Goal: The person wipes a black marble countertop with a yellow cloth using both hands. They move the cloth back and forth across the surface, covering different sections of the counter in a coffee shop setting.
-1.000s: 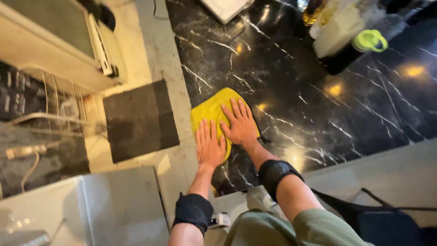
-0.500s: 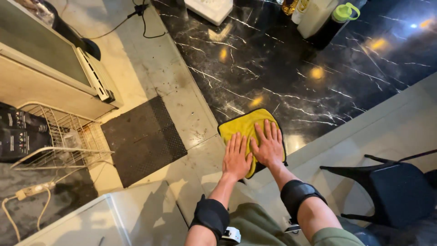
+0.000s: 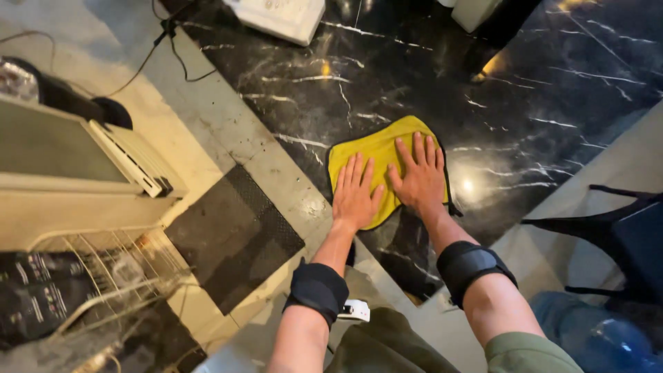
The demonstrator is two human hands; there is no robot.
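Note:
A yellow cloth [image 3: 376, 148] lies flat on the glossy black marble floor [image 3: 552, 83]. My left hand [image 3: 356, 193] presses palm down on its near left part, fingers spread. Beside it, my right hand [image 3: 420, 178] lies flat on the cloth's right half, fingers apart too. Both forearms wear black bands above the wrist. Neither hand grips the cloth; they only rest on top of it.
A pale stone strip [image 3: 228, 131] borders the marble, with a dark mat [image 3: 235, 235] on it. A white appliance [image 3: 76, 173] and wire rack [image 3: 103, 276] stand left. A white box [image 3: 280, 15] lies at the top. A dark chair [image 3: 615, 235] is at right.
Both hands and the cloth have slid over the marble from beside the pale strip and dark mat farther onto it. The view has shifted as my head moved.

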